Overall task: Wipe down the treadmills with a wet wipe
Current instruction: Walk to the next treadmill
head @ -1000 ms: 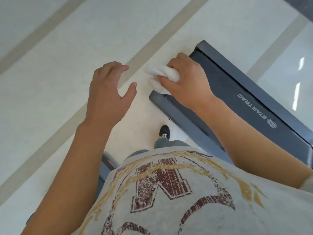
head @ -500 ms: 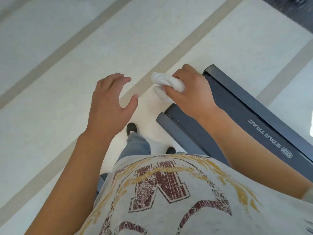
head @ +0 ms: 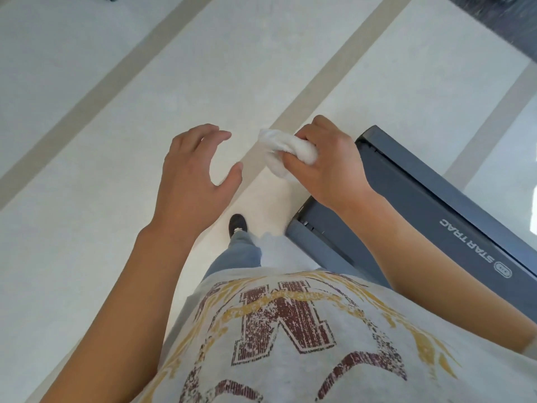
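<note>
The floor (head: pixel 87 82) is taking up most of the view, pale with tan stripes running across it on the diagonal; the treadmill (head: pixel 436 205) is lying at the right, its dark rear end pointing toward the middle of the frame, one side rail carrying white lettering, the belt between the rails largely hidden under the right forearm; the person is standing just beside that end, a shirt (head: pixel 290 330) with a printed letter filling the bottom of the view and one shoe (head: pixel 237 224) stepping forward on the floor; the right hand (head: pixel 328 170) is hanging above the treadmill's end corner, fingers closing around the wipe (head: pixel 286 154), which is bunched into a white wad sticking out past the knuckles toward the left; whether the wipe is touching the deck cannot be told, though it is looking lifted clear; the left hand (head: pixel 193 181) is hovering over bare floor, near the wipe but apart from it, fingers curled and spread, thumb out, gripping nothing; as a judgement, the wiping stroke is pausing at the rear end of this machine, and the step in hand is looking like a regrip or refold of the wad; the next move is probably calling for the left hand to pinch the wipe's free edge and open a fresh face, then for the right to press it flat onto a rail.
</note>
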Demonstrator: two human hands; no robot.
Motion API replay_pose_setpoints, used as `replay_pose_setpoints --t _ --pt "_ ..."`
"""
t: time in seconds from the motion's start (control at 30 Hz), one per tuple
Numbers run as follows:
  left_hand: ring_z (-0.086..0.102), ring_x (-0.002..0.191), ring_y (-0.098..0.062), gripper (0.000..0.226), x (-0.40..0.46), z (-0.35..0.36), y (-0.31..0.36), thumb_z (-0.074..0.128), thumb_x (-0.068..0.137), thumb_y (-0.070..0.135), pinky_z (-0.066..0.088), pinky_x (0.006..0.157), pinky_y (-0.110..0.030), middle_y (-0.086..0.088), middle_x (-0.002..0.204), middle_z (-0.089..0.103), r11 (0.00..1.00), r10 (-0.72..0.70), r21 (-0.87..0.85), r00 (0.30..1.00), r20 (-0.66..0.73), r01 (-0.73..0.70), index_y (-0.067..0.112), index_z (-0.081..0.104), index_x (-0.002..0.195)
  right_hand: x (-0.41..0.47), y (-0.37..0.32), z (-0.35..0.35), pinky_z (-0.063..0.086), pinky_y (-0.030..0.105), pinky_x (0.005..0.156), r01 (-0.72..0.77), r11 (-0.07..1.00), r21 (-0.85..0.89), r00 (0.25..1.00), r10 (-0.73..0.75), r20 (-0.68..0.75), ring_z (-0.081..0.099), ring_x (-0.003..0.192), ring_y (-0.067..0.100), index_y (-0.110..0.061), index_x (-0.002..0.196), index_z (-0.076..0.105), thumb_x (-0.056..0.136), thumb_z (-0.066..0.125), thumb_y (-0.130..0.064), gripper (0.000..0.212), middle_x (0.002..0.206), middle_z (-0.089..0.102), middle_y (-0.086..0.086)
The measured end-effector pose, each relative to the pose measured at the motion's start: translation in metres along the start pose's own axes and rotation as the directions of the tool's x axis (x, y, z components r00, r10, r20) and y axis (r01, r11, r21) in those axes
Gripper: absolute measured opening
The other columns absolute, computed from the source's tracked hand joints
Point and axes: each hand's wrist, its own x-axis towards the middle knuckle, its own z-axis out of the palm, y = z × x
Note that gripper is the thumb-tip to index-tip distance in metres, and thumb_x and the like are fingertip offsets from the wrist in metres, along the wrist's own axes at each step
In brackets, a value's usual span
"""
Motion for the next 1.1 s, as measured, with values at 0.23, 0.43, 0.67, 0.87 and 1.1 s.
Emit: replay_pose_setpoints --t 0.23,0.43,0.67,0.87,1.1 --pt "0.045 0.137 -0.022 0.048 0.089 -0.054 -0.067 0.064 0.096 0.040 0.042 0.113 -0.044 0.003 0.148 0.055 1.000 0.021 0.002 1.000 0.007 -0.021 0.020 0.062 0.139 0.104 -0.056 0.050 0.045 0.033 0.056 -0.025 1.000 0.013 0.997 0.026 -0.073 0.053 0.064 0.018 -0.013 0.084 0.065 0.088 0.068 -0.037 0.025 0.083 0.052 -0.005" --pt "0.045 0.137 -0.021 0.046 0.146 -0.071 -0.091 0.066 0.097 0.038 0.042 0.113 -0.042 0.003 0.147 0.055 0.999 0.046 -0.024 0.999 -0.007 -0.046 0.020 0.062 0.139 0.158 -0.068 0.054 0.043 0.032 0.056 -0.020 1.000 -0.009 0.996 0.019 -0.086 0.052 0.063 0.017 -0.012 0.086 0.067 0.088 0.072 -0.034 0.022 0.082 0.050 -0.007" --pt "0.046 0.137 -0.023 0.048 0.226 -0.068 -0.088 0.063 0.096 0.041 0.044 0.112 -0.046 0.002 0.147 0.056 0.993 0.112 -0.023 0.994 0.005 -0.112 0.020 0.062 0.139 0.212 -0.050 0.036 0.039 0.027 0.054 -0.090 0.995 -0.049 0.984 0.081 -0.160 0.051 0.063 0.017 -0.013 0.084 0.066 0.088 0.073 -0.029 0.019 0.081 0.052 -0.004" --pt "0.047 0.136 -0.025 0.048 0.313 -0.036 -0.055 0.062 0.096 0.042 0.043 0.112 -0.043 0.001 0.146 0.057 0.978 0.209 -0.004 0.978 0.029 -0.209 0.018 0.063 0.139 0.266 -0.003 0.008 0.038 0.025 0.055 -0.146 0.989 -0.021 0.966 0.138 -0.216 0.052 0.064 0.016 -0.015 0.085 0.067 0.087 0.071 -0.034 0.020 0.081 0.052 -0.006" --pt "0.047 0.137 -0.024 0.048 0.423 0.014 0.026 0.061 0.097 0.042 0.044 0.112 -0.043 0.000 0.146 0.056 0.954 0.297 -0.004 0.948 0.111 -0.299 0.018 0.063 0.139 0.326 0.077 -0.064 0.039 0.027 0.054 -0.231 0.972 0.048 0.936 0.236 -0.260 0.052 0.064 0.015 -0.015 0.082 0.065 0.083 0.066 -0.038 0.024 0.080 0.050 -0.007"
